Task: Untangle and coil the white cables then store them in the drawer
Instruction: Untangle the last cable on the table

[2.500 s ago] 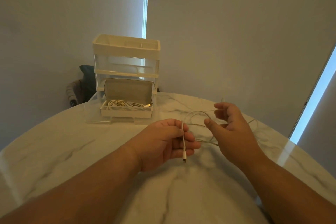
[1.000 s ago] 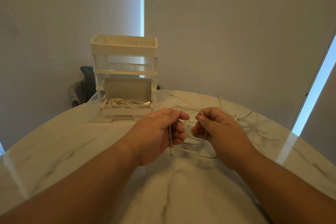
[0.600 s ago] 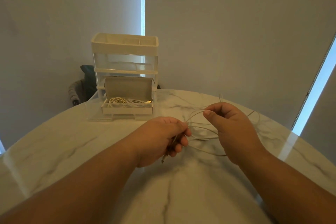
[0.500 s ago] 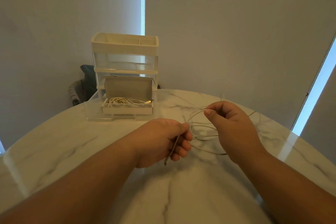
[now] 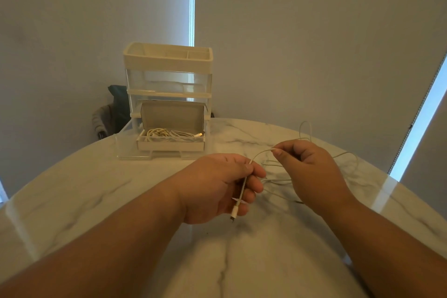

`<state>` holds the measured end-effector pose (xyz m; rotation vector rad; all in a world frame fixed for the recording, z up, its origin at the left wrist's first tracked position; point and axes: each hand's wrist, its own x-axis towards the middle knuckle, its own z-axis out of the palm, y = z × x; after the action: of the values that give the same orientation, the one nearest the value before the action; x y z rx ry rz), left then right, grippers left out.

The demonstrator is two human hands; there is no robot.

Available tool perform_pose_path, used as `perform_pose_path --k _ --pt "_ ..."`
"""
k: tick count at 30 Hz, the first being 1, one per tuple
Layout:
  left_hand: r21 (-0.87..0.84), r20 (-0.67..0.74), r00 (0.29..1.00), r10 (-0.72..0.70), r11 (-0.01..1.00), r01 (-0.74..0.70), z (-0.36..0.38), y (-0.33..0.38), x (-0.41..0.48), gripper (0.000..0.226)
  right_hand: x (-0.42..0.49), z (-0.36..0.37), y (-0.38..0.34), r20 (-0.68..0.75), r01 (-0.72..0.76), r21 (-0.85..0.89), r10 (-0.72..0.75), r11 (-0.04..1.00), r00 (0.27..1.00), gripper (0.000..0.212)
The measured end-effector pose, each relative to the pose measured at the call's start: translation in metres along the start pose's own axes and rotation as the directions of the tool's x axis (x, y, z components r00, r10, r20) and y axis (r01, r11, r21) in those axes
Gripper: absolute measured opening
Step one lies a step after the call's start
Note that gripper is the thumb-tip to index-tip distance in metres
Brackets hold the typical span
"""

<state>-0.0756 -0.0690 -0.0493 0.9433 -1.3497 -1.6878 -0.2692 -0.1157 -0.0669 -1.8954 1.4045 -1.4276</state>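
White cable (image 5: 260,153) arcs wider, right hand (image 5: 312,172) farther from left hand (image 5: 217,186).

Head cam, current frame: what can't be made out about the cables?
Head view: loops of the white cable run behind the right hand; tangled or not, cannot tell.
Head view: its far end is lost, too thin against the marble table.
Head view: the left hand covers the stretch it grips.
Head view: the coiled cables in the box overlap and are too small to count.
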Motion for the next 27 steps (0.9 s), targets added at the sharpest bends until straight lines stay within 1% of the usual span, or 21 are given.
perform_pose_path --k 3,8,13,18,21,23,25,27 --pt "0.007 -0.033 0.999 -0.013 1.000 0.013 -0.0002 0.0008 0.0014 0.027 0.0004 0.0003 0.0023 0.008 -0.001 -0.009 0.001 1.000 1.000 0.006" --pt "0.041 -0.016 0.997 -0.077 0.996 0.078 0.0008 0.0031 -0.0022 0.025 0.0002 -0.0012 0.0003 0.007 0.028 -0.008 -0.028 1.000 1.000 0.008" --pt "0.103 -0.038 0.998 -0.051 0.993 0.055 0.0010 0.0009 -0.0013 0.027 0.0012 -0.0029 0.0001 -0.005 0.043 -0.004 -0.043 0.999 0.999 0.009" --pt "0.097 -0.025 0.997 -0.079 0.992 0.081 -0.0014 0.0015 -0.0011 0.024 0.0018 -0.0040 0.0005 -0.019 0.061 0.016 -0.061 0.998 0.998 0.009" --pt "0.137 -0.082 0.990 -0.114 0.983 0.124 0.0001 0.0005 -0.0014 0.023 0.0027 -0.0050 -0.0007 -0.027 0.083 -0.015 -0.084 0.996 0.996 0.012" --pt "0.124 -0.098 0.986 -0.132 0.982 0.144 -0.0001 0.0007 -0.0006 0.024 0.0028 -0.0053 -0.0014 -0.024 0.096 -0.042 -0.097 0.994 0.995 0.013" --pt "0.109 -0.068 0.989 -0.132 0.984 0.139 -0.0008 0.0021 -0.0010 0.025 0.0021 -0.0056 -0.0032 -0.018 0.107 -0.052 -0.108 0.993 0.994 0.013" --pt "0.107 -0.010 0.995 -0.104 0.989 0.105 -0.0008 0.0040 -0.0025 0.026 0.0026 -0.0058 -0.0025 -0.008 0.109 -0.059 -0.110 0.992 0.994 0.013"
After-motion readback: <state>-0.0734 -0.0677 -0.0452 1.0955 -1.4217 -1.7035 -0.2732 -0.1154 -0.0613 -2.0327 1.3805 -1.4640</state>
